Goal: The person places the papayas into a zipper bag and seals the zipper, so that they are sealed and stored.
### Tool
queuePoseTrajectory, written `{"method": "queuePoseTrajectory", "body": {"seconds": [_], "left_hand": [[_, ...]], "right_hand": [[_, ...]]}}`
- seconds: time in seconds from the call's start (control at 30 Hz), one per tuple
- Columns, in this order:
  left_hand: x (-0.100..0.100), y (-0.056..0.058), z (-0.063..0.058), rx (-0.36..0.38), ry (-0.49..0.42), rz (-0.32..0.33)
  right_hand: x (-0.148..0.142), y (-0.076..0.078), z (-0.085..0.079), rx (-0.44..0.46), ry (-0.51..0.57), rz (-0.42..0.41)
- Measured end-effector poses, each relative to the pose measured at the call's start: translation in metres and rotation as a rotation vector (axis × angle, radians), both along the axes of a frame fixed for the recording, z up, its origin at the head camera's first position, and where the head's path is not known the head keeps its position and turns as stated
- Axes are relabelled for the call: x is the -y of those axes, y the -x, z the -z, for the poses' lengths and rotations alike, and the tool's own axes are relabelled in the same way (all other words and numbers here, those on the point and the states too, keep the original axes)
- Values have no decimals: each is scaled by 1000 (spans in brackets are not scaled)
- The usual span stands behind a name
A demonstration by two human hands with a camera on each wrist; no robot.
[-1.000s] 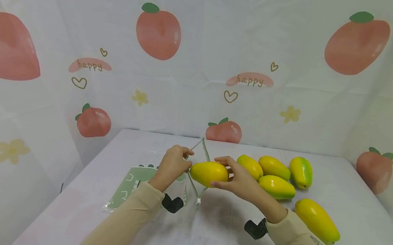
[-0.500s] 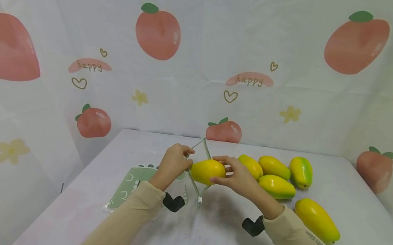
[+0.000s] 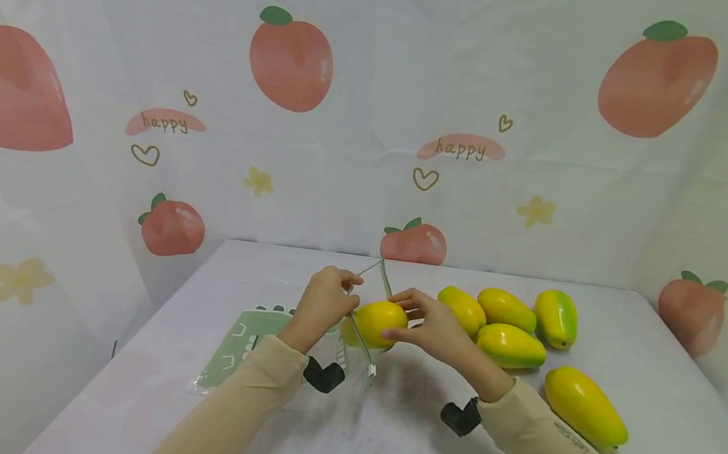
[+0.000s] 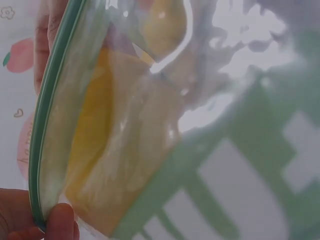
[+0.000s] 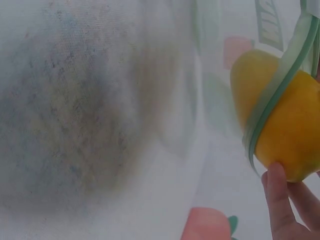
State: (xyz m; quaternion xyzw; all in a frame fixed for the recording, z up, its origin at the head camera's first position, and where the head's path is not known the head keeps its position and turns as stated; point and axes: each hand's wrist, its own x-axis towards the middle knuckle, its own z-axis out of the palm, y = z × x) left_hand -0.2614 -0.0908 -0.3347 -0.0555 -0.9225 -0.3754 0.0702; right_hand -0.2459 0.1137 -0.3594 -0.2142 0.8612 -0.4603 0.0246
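Yellow mango [image 3: 383,323], green-printed bag [image 4: 215,170], fruit-patterned backdrop [image 3: 376,106]

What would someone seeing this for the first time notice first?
Probably the yellow mango in the right grip, partway through the mouth of a clear bag held by the left grip. Then, likely, five more mangoes on the table's right side, and the big red fruit printed on the cloth behind.

Your sleeved forearms [image 3: 230,416] are slanting inward toward each other. Your left hand [image 3: 324,301] is pinching between thumb and fingers, while your right hand [image 3: 433,330] is gripping with fingers spread.
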Motion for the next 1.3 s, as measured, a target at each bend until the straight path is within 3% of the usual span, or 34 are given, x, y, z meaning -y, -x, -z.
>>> {"method": "queuePoseTrajectory", "body": {"seconds": [0.37, 0.57, 0.83, 1.3], "left_hand": [[1, 0, -2, -20, 36, -9], [3, -1, -2, -18, 10, 1], [5, 0, -1, -53, 14, -3], [7, 1, 0, -43, 9, -8]], "right_hand": [[7, 6, 5, 34, 22, -8], [9, 8, 5, 59, 28, 8], [6, 4, 3, 41, 46, -13], [-3, -1, -6, 27, 125, -25]]}}
